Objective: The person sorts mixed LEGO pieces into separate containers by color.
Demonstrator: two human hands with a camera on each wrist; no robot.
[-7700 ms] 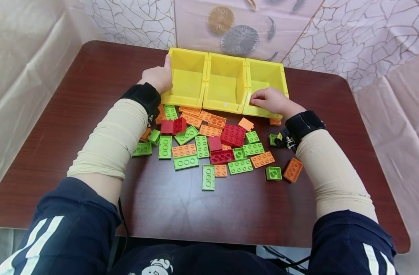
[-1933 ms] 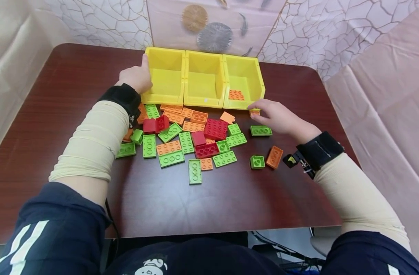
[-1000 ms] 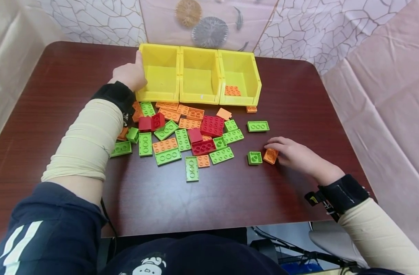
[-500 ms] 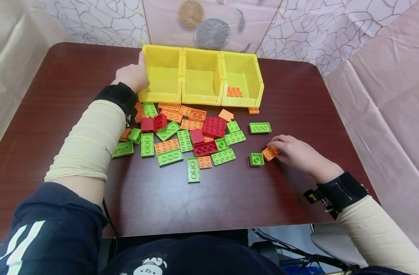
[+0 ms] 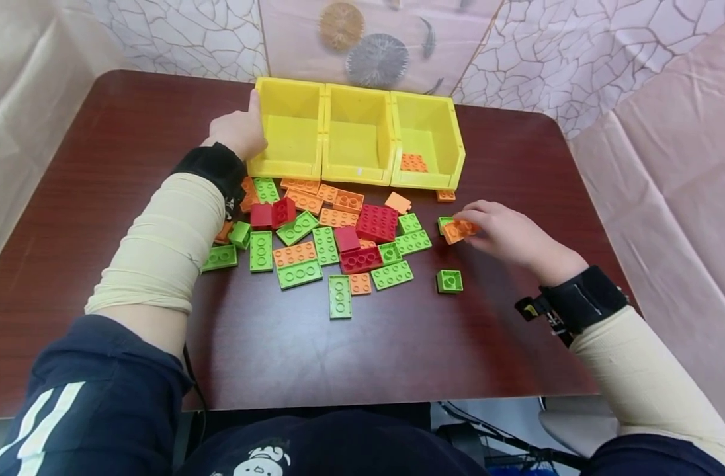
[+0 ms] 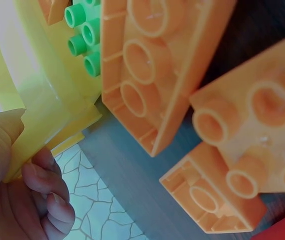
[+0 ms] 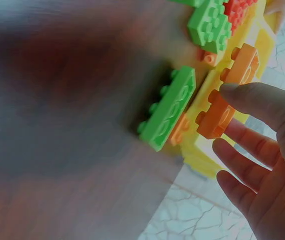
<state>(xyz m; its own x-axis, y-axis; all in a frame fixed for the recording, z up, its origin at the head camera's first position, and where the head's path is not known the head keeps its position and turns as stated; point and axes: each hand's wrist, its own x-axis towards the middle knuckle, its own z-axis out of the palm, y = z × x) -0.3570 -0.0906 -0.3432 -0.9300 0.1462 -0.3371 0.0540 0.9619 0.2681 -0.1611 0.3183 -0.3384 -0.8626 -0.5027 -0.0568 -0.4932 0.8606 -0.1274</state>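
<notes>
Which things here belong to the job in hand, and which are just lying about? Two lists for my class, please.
Belonging to the job:
right hand, pinching an orange toy brick
left hand, gripping the row of three yellow bins
flat-lying orange brick in the right-hand bin

Apparently just lying about:
red bricks
green bricks
loose orange bricks, though these may be wanted

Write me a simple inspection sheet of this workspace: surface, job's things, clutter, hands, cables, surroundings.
Surface: dark reddish-brown table, shiny near the front.
Job's things: three yellow bins side by side; orange block in the right-hand bin; held orange block.
Clutter: loose green blocks, red blocks and other orange blocks, mixed together.
Hands: left hand grips the left bin's edge; right hand holds the orange block.
Cables: dark cable beside the left forearm; more below the table.
Surroundings: patterned backdrop behind; pale cloth at both sides.
</notes>
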